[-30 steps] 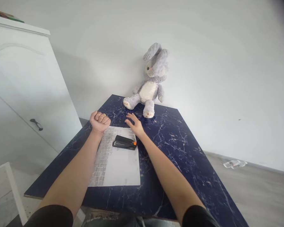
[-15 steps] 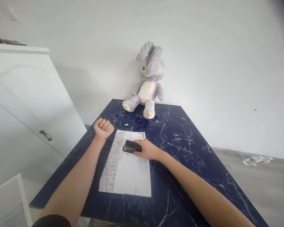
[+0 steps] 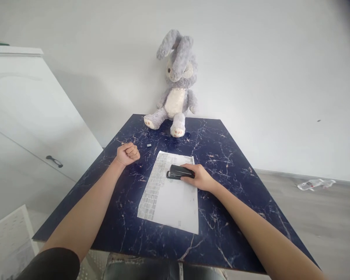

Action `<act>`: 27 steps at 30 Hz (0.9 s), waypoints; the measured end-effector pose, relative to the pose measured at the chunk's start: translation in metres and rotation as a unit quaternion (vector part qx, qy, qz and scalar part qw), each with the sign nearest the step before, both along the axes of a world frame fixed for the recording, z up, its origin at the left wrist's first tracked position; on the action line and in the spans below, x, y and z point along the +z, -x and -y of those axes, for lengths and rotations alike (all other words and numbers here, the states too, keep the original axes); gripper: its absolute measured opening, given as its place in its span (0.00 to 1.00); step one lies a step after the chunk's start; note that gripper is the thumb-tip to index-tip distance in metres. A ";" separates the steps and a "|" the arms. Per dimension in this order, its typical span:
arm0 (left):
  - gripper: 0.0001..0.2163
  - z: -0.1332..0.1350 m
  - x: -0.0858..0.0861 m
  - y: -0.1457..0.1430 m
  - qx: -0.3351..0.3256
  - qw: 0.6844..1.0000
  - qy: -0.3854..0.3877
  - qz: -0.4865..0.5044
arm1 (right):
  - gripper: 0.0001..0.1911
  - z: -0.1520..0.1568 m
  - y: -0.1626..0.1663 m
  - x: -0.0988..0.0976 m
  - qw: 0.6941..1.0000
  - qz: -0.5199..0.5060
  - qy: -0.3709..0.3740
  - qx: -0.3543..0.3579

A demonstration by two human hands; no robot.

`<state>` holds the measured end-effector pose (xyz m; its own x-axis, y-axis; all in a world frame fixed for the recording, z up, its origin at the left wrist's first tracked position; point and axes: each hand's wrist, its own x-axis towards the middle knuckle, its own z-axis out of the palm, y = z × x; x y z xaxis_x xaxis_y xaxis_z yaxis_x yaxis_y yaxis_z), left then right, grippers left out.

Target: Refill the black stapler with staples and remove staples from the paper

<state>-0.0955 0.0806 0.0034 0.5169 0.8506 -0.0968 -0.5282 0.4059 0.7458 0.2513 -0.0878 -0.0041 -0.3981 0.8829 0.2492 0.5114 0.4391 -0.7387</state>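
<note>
My right hand is wrapped round a black stapler, its fingers at the stapler's rear end. The stapler's front points left over the upper part of a printed sheet of paper. Dense print runs down the sheet's left side, while most of the rest is blank white. Left of the paper, my left hand is closed in a fist at the tabletop, apart from the sheet, with nothing showing in it. A small grey block, perhaps a strip of staples, lies just beyond this fist.
A grey plush rabbit sits at the table's far edge against the wall. The table has a dark blue marbled top. A white cabinet stands to the left. Clear plastic packaging lies on the floor at right.
The stapler and my right hand have shifted right across the table, and the paper has slid right with them. My left fist has turned slightly and is farther from the paper. The view has shifted too.
</note>
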 end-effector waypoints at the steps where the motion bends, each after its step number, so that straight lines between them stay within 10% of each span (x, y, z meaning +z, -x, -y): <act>1: 0.30 0.000 -0.001 -0.001 -0.006 1.000 0.010 -0.004 | 0.18 -0.001 -0.001 -0.001 1.000 -0.006 0.002 -0.001; 14: 0.29 -0.002 -0.010 -0.002 -0.079 0.994 0.059 -0.036 | 0.19 -0.001 -0.009 0.002 0.978 -0.172 -0.013 -0.113; 20: 0.26 0.014 0.001 -0.029 -0.005 0.991 -0.119 -0.066 | 0.27 -0.004 -0.014 0.003 0.999 -0.045 -0.015 -0.021; 24: 0.21 0.040 0.002 -0.071 0.105 0.927 -0.296 -0.205 | 0.19 -0.004 -0.012 -0.001 0.999 0.015 -0.026 -0.026; 27: 0.14 0.057 -0.006 -0.091 0.073 0.797 -0.477 -0.363 | 0.17 -0.006 -0.017 -0.004 0.994 -0.034 -0.035 -0.096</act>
